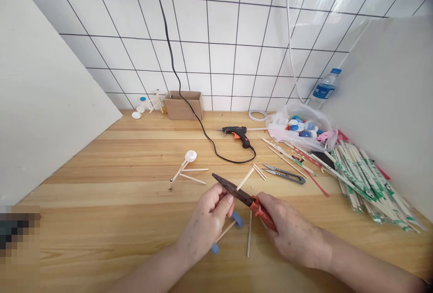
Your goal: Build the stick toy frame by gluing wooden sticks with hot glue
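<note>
Here we go, two hands in the middle of the frame! The right hand (291,230) is closed tight around the red handles of one pair of pliers (243,194), rusty nose pointing away to the left. The left hand (206,221) is curled up, its fingers (227,200) right against that dark metal head, though exactly what it's pinching is hidden. A pale wooden stick (245,179) rises just past the pliers. Under the left hand sits one short axle with two blue bottle caps (226,231), and just beside the right hand lies a loose stick (249,234).

Further out, ahead of the left hand, one stick model with a white cap (182,167), and a second model (149,102) back by the wall! Ahead of the right hand: one glue gun (237,136), one tape roll (257,115), one pair of thread snips (284,174), one plastic bag of bottle caps (301,126), one water bottle (324,86), and a big heap of wrapped chopsticks (365,185) off to the right.

All this on a pale wooden countertop (101,162), against white grid tiles (216,27)!
</note>
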Demonstrator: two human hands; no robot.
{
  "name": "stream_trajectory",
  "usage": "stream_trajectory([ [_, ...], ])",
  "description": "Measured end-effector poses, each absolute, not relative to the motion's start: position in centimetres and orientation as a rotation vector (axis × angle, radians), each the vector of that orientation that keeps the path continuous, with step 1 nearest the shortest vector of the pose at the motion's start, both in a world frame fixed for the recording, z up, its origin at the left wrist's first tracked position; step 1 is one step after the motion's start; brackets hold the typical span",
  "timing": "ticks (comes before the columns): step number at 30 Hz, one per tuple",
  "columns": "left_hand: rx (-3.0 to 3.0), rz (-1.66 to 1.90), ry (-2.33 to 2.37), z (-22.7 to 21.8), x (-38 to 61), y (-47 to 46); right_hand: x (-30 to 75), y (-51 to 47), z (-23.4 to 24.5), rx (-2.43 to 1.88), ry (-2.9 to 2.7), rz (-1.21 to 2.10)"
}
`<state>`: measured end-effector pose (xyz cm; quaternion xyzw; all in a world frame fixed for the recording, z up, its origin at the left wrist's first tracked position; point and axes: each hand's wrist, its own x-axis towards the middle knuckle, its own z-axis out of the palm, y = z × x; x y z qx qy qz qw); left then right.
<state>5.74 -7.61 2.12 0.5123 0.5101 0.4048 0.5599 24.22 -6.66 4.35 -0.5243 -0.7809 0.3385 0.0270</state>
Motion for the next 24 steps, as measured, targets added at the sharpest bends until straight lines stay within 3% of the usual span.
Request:
stream_trajectory([
  [24,0.915,0.888,1.211,3.7,6.0,-6.4,23.8,-5.4,6.7,-1.750,-2.297,1.411],
])
